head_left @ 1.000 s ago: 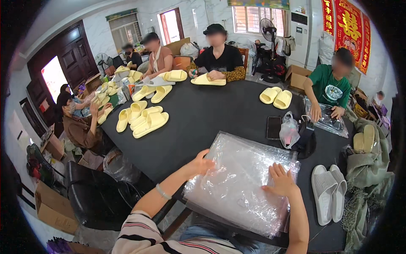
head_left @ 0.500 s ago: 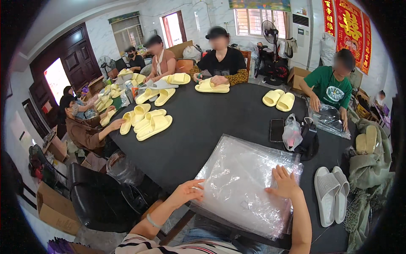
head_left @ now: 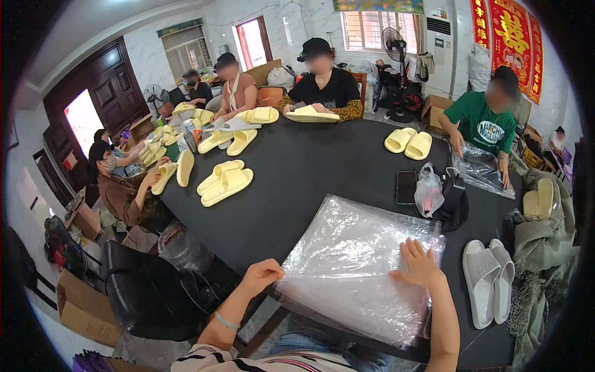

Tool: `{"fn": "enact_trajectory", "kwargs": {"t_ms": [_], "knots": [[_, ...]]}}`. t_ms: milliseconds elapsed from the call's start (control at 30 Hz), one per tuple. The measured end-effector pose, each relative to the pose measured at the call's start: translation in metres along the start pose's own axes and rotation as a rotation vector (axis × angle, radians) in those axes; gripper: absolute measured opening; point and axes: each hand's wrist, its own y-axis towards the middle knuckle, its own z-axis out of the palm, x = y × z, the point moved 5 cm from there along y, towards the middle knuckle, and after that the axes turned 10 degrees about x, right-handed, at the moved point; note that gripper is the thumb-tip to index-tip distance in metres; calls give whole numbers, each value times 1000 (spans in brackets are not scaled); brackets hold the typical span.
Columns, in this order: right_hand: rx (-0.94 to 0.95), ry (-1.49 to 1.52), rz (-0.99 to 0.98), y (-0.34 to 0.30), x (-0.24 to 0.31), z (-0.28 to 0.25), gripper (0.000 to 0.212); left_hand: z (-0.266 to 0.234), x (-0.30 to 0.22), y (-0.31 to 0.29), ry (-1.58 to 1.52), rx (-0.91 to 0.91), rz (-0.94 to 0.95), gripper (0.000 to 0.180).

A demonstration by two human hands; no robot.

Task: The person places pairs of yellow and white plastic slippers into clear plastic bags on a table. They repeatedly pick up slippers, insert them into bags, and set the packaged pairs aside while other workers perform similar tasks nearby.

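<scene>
A stack of clear plastic bags (head_left: 347,266) lies on the black table right in front of me. At its left edge my left hand (head_left: 263,275) is closed, thumb and fingertips pinching the edge of a bag. How many layers it holds cannot be seen. My right hand (head_left: 418,263) rests flat on the right part of the stack, fingers spread. To the right of the bags sits a pair of light grey slippers (head_left: 482,282).
Beyond the stack lie a phone (head_left: 406,188), a small plastic bag (head_left: 429,195) and a black bag (head_left: 455,208). Yellow slippers (head_left: 226,184) stand on the black table (head_left: 297,167). Several co-workers sit around it; one in green (head_left: 483,124) handles clear bags. A black chair (head_left: 149,291) is at left.
My left hand has moved left and its fingers have closed at the bag edge; my right hand stays put. A co-worker at left has shifted and tilted yellow slippers; another has turned one.
</scene>
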Motion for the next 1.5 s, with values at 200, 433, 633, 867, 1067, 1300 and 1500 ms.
{"fn": "enact_trajectory", "kwargs": {"t_ms": [200,433,633,867,1067,1300,1500], "knots": [[-4,-17,16,-3,-4,2,103,8,-36,0,547,235,-110,4],[-1,-38,4,2,-2,4,103,11,-73,42,993,301,30,9],[-2,-62,34,-1,-2,2,102,86,-93,119,831,375,124,43],[-29,-53,28,3,2,0,101,92,43,131,1273,417,-36,68],[-77,-68,71,-9,-1,-6,100,95,46,131,1253,324,22,70],[-301,-85,-443,-57,94,-25,84,93,49,130,1307,272,-15,74],[-281,-113,-479,-51,85,52,73,95,50,135,1255,299,-15,73]]}}
